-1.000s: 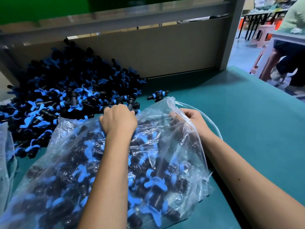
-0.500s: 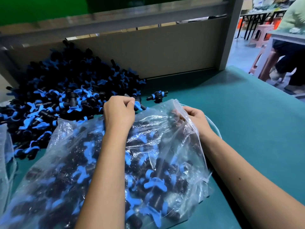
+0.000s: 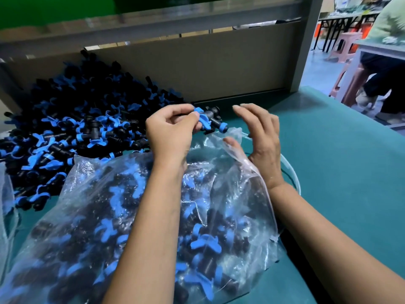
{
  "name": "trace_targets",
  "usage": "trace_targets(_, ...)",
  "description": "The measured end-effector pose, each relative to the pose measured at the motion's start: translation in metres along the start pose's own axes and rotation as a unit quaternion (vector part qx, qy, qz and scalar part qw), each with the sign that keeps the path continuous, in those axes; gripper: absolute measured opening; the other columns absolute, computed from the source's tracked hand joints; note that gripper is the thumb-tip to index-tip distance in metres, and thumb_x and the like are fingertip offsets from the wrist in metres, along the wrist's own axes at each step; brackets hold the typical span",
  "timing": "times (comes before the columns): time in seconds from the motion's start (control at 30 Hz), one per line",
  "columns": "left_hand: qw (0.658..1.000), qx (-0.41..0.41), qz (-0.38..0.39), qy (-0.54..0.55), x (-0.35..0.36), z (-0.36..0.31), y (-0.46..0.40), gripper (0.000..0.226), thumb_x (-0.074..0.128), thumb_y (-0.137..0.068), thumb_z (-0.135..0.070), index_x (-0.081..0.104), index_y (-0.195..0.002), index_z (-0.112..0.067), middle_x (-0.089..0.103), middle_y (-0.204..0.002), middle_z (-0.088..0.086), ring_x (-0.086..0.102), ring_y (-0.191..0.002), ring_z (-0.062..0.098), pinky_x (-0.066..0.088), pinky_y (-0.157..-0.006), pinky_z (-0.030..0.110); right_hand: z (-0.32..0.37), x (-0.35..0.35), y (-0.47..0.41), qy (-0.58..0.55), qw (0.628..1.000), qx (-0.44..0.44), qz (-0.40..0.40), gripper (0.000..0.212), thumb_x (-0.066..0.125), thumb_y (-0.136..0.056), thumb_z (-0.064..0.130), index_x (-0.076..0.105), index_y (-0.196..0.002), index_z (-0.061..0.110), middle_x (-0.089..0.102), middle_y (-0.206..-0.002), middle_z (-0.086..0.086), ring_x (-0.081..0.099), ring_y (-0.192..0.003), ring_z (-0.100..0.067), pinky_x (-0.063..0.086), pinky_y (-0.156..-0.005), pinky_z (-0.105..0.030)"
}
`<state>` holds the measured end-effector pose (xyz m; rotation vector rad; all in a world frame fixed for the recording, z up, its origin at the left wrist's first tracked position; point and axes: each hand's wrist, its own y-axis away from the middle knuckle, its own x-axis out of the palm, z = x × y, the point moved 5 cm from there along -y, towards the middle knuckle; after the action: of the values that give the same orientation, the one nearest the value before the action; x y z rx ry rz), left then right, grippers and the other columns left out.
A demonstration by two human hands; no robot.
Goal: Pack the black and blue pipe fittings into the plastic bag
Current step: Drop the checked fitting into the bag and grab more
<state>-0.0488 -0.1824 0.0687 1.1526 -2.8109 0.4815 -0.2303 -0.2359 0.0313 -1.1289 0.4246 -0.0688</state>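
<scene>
We see the left hand [image 3: 169, 130] pinching a pipe fitting [image 3: 209, 121] just above the mouth of the plastic bag [image 3: 241, 194]: a black body with blue winged collars. The right hand [image 3: 260, 137] hovers beside it, fingers straight and apart, its thumb under the bag's clear rim. The bag lies on the teal bench [image 3: 341, 172], crammed with fittings. A loose pile of fittings [image 3: 72, 128] sits to its left.

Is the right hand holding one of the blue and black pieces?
No, the right hand is open and empty; the left hand holds the fitting.
</scene>
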Motion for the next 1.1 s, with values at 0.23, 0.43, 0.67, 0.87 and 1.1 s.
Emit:
trace_targets(0.23,0.982,-0.154,0.050,0.094,0.014,0.018,0.011,0.009,0.080,-0.085,0.000,0.073,-0.079,-0.002,0.074,-0.065,0.006,0.068,-0.053,0.008,0.054,-0.057,0.014,-0.009,0.006,0.010,-0.087,0.995,0.039,0.001,0.017,0.072,-0.093,0.010,0.070,-0.110,0.011,0.067,-0.096,0.012,0.062,-0.077,-0.012,0.050,-0.064,-0.027)
trace_targets(0.43,0.986,-0.150,0.030,0.072,0.016,0.029,0.013,0.012,0.082,-0.087,-0.007,0.074,-0.080,-0.002,0.075,-0.071,0.007,0.068,-0.056,0.010,0.055,-0.060,0.017,-0.008,0.006,0.011,-0.109,0.990,0.081,-0.022,0.016,0.074,-0.093,0.017,0.069,-0.107,0.014,0.068,-0.087,0.011,0.065,-0.072,-0.009,0.049,-0.060,-0.019)
trace_targets(0.67,0.988,-0.002,0.105,-0.114,0.021,0.034,0.012,0.020,0.080,-0.089,-0.015,0.078,-0.108,-0.022,0.074,-0.105,0.001,0.072,-0.095,0.018,0.060,-0.094,0.042,-0.045,0.013,0.021,-0.397,0.820,0.412,-0.029,0.011,0.062,-0.100,0.013,0.068,-0.100,0.003,0.067,-0.070,-0.010,0.056,-0.054,-0.015,0.048,-0.049,-0.023)
trace_targets(0.87,0.988,-0.002,0.137,-0.066,0.032,0.041,0.021,0.017,0.078,-0.085,0.006,0.070,-0.082,-0.008,0.071,-0.071,0.011,0.070,-0.064,0.021,0.060,-0.066,0.029,-0.043,0.021,0.024,-0.472,0.766,0.435,0.034,0.016,0.059,-0.100,0.017,0.069,-0.100,0.005,0.065,-0.070,-0.005,0.051,-0.056,-0.011,0.041,-0.047,-0.017)
trace_targets(1.1,0.990,-0.012,0.140,-0.029,0.032,0.038,0.021,0.021,0.079,-0.089,-0.005,0.070,-0.108,-0.007,0.069,-0.085,0.008,0.068,-0.062,0.015,0.059,-0.061,0.027,-0.045,0.020,0.024,-0.514,0.730,0.448,0.036,0.018,0.063,-0.098,0.024,0.073,-0.093,0.010,0.061,-0.070,-0.003,0.048,-0.054,-0.007,0.036,-0.044,-0.014)
